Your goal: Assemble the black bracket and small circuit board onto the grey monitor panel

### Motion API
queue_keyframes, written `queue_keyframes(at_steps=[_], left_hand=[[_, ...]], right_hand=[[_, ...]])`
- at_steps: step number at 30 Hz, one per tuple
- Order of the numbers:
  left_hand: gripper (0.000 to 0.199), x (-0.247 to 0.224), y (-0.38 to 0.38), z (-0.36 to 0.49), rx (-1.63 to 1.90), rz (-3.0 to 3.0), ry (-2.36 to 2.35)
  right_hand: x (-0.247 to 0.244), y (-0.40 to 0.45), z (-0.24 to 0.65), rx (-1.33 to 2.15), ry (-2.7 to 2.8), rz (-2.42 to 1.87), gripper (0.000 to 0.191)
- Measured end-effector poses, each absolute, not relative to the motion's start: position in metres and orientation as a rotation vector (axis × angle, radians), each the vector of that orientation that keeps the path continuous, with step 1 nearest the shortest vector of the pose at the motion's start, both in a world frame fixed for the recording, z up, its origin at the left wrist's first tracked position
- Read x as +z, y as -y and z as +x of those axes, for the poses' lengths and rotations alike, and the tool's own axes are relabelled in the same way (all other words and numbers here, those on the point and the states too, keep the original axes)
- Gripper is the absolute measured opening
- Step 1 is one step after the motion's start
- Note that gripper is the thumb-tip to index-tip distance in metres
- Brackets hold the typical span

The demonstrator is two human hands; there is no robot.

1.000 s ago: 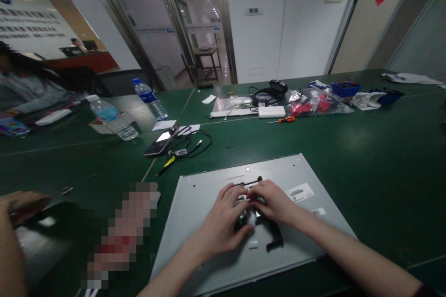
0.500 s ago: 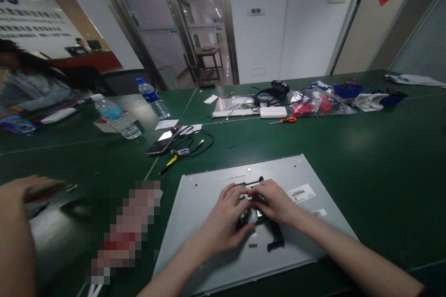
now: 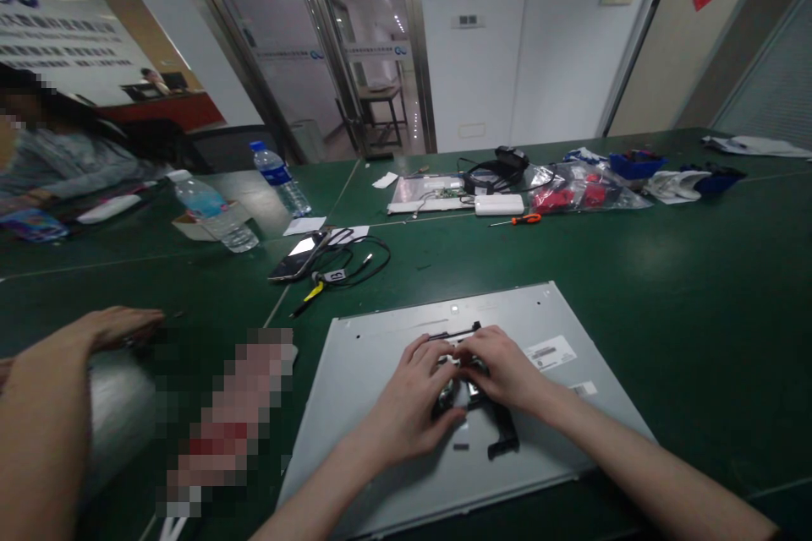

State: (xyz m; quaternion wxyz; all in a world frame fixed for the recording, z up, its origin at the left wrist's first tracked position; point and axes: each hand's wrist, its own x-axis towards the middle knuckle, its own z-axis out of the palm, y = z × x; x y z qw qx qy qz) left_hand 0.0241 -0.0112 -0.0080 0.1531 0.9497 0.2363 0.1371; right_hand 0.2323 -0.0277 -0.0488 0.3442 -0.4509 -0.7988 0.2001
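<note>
A flat grey metal panel (image 3: 393, 473), like the back of a display, lies on the table in front of me. On its middle sits a black plastic bracket (image 3: 504, 431), with dark, shiny parts in the centre that my fingers mostly hide. My left hand (image 3: 419, 393) curls round these parts from the left, thumb low and fingertips on top. From the right, my right hand (image 3: 498, 363) pinches the same spot with bent fingers. The two hands' fingertips nearly meet. White labels (image 3: 551, 352) are stuck to the panel right of my hands.
At left, another person's hand (image 3: 120, 325) reaches over the green table (image 3: 685, 296) beside a blurred-out object (image 3: 228, 414). Farther off are a phone (image 3: 301, 258), cables (image 3: 374, 258), two bottles (image 3: 219, 215), an orange screwdriver (image 3: 525, 220), a white box (image 3: 499, 204) and plastic bags (image 3: 609, 190).
The other person's hand at left has moved right and slightly away from me. My own hands stay at the same place on the bracket.
</note>
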Motion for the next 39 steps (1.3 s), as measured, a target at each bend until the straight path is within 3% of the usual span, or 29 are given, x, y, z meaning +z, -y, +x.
queue_keyframes(at_steps=[21, 33, 39], left_hand=[[0.042, -0.0104, 0.0115, 0.0240, 0.394, 2.723, -0.681], [0.045, -0.0094, 0.0118, 0.0242, 0.398, 2.735, -0.702], [0.045, -0.0085, 0.0134, 0.0239, 0.406, 2.741, -0.703]], right_hand=[[-0.0475, 0.0286, 0.2322, 0.435, 2.116, -1.181, 0.008], [-0.0494, 0.0286, 0.2330, 0.449, 2.144, -1.169, 0.024], [-0.0470, 0.0298, 0.2327, 0.454, 2.122, -1.174, 0.022]])
